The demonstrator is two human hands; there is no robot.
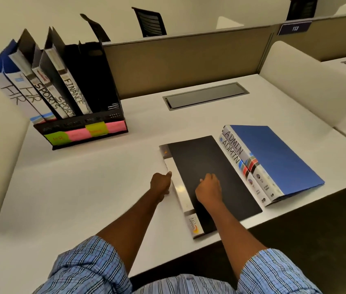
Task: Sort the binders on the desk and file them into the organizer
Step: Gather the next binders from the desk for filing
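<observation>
**Figure.** Head view of a white desk [87,187], a filing task under way.

(a) A black organizer [112,115] stood at ten o'clock on the desk. Its slots held upright binders, all leaning toward eleven o'clock. From nine o'clock toward three o'clock these were two blue HR binders [8,85], two SPORTS binders [46,92] and one FINANCE binder [73,90]. What the dark slots at three o'clock held could not be told.

(b) A black binder [208,162] lay flat near the desk's front edge, at about four o'clock from the organizer. Its pale spine faced nine o'clock.

(c) Two blue ADMIN binders [274,153] lay stacked flat just beside the black binder, at its three o'clock. Their lettered spines faced it.

(d) A grey cable hatch [206,95] was set into the desk at twelve o'clock from the black binder.

(e) The left hand [161,184] lay against the nine o'clock edge of the black binder's spine. Its fingers were curled, but whether they gripped the edge could not be told.

(f) The right hand [209,189] rested on the black cover. Its fingers were folded under, with nothing seen in them.

(g) Green and pink sticky labels [87,132] ran along the organizer's front lip.
</observation>
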